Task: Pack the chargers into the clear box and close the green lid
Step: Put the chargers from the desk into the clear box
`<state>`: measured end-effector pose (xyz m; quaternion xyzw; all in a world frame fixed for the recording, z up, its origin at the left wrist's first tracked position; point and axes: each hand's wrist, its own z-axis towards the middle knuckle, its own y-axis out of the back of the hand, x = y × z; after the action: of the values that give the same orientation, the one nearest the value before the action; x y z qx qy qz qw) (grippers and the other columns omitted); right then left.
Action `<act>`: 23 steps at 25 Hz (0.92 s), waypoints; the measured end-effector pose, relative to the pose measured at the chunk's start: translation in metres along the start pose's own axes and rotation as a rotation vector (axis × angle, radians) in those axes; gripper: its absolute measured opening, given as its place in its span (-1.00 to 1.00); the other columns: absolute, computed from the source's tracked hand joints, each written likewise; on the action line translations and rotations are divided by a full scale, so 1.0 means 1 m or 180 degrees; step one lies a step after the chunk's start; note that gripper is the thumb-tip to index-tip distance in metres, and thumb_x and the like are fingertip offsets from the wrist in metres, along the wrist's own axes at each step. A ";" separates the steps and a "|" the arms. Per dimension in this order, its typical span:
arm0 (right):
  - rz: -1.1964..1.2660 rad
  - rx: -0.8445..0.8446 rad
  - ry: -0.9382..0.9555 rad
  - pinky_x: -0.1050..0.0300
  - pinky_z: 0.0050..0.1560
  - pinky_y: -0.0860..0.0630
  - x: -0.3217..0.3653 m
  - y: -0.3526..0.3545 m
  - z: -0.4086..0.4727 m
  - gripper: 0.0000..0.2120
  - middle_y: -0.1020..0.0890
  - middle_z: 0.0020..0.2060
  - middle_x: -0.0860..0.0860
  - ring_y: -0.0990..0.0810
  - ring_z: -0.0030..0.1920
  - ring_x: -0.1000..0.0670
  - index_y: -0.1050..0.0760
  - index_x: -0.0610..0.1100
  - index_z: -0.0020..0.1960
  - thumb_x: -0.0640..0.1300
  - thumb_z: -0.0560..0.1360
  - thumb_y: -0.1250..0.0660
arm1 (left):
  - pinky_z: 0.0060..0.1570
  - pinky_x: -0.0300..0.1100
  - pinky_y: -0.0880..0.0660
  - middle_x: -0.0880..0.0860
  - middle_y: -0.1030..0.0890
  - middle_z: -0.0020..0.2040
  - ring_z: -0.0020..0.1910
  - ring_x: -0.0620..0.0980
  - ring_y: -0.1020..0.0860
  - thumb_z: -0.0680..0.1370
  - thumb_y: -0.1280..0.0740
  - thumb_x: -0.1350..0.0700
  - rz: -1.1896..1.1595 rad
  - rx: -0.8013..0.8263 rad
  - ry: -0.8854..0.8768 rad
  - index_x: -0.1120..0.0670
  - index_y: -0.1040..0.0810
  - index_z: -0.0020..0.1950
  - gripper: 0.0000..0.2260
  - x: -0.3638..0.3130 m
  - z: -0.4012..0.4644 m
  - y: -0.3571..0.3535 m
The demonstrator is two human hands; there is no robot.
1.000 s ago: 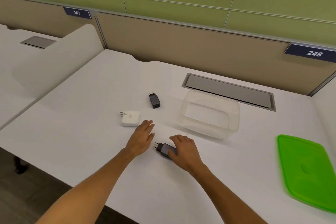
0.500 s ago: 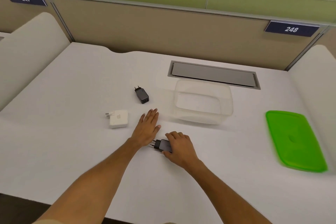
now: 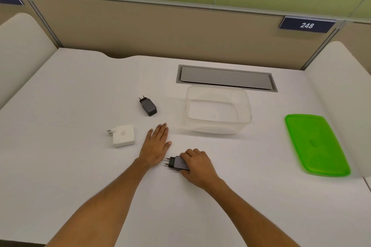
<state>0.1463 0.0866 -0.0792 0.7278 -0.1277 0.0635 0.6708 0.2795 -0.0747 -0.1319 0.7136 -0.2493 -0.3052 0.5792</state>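
My right hand (image 3: 197,167) is curled over a dark charger (image 3: 176,163) that lies on the white desk (image 3: 80,176), its two pins pointing left. My left hand (image 3: 155,145) rests flat on the desk just left of it, fingers extended, holding nothing. A white charger (image 3: 123,136) lies left of my left hand. A second black charger (image 3: 148,105) lies farther back. The clear box (image 3: 217,109) stands empty and uncovered behind my right hand. The green lid (image 3: 315,143) lies flat at the right.
A grey cable hatch (image 3: 226,78) is set into the desk behind the box. White side dividers (image 3: 341,78) and a beige back panel enclose the desk. A "248" sign (image 3: 306,25) hangs on the panel.
The camera view has swung right and tilted down. My right fingers have closed further around the dark charger. My left hand stays flat beside it.
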 end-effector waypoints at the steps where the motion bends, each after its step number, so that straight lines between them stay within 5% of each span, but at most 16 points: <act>1: 0.0028 -0.0051 -0.0016 0.07 0.10 -0.38 -0.003 0.003 -0.002 -0.58 -0.56 0.11 -0.02 -0.50 0.09 -0.09 -0.44 -0.09 0.28 -0.03 0.44 -0.26 | 0.52 -0.02 0.16 0.04 0.11 0.59 0.56 -0.02 0.13 0.64 0.08 -0.07 0.0008 -0.0022 0.0004 0.12 0.13 0.55 -0.46 0.000 0.000 -0.001; 8: 0.0380 -0.1242 -0.0144 0.05 -0.22 -0.49 -0.013 0.062 0.015 -0.64 -0.63 -0.18 -0.03 -0.57 -0.24 -0.10 -0.59 -0.13 0.02 0.00 0.28 -0.42 | 0.52 0.00 0.12 0.05 0.04 0.59 0.56 -0.02 0.08 0.63 0.05 -0.05 -0.0060 -0.0149 0.0043 0.13 0.06 0.55 -0.47 -0.004 -0.001 -0.001; 12: 0.0655 -0.1816 -0.0655 0.04 -0.22 -0.50 -0.022 0.106 0.053 -0.65 -0.63 -0.17 -0.04 -0.57 -0.22 -0.11 -0.56 -0.11 0.00 0.01 0.27 -0.45 | 0.52 0.00 0.13 0.04 0.03 0.59 0.56 -0.02 0.09 0.63 0.05 -0.06 -0.0124 -0.0154 0.0052 0.13 0.06 0.55 -0.47 -0.004 -0.002 0.001; 18: 0.0534 -0.1033 -0.1728 0.14 -0.27 -0.35 -0.065 0.128 0.114 -0.68 -0.61 -0.17 -0.04 -0.48 -0.24 -0.09 -0.52 -0.14 -0.04 0.02 0.30 -0.42 | 0.53 -0.01 0.14 0.03 0.06 0.59 0.56 -0.04 0.10 0.63 0.07 -0.07 -0.0125 -0.0124 0.0049 0.12 0.09 0.55 -0.47 -0.004 -0.001 0.002; 23: 0.0213 -0.0384 -0.2033 0.16 -0.37 -0.32 -0.083 0.107 0.138 -0.75 -0.52 -0.32 -0.03 -0.49 -0.28 -0.12 -0.41 -0.13 -0.19 0.00 0.33 -0.39 | 0.53 -0.01 0.15 0.02 0.06 0.59 0.56 -0.05 0.11 0.63 0.08 -0.08 -0.0113 -0.0124 0.0069 0.11 0.08 0.55 -0.47 -0.003 0.000 0.000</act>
<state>0.0268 -0.0492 -0.0115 0.6653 -0.3591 -0.1536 0.6363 0.2777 -0.0723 -0.1317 0.7097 -0.2244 -0.3125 0.5902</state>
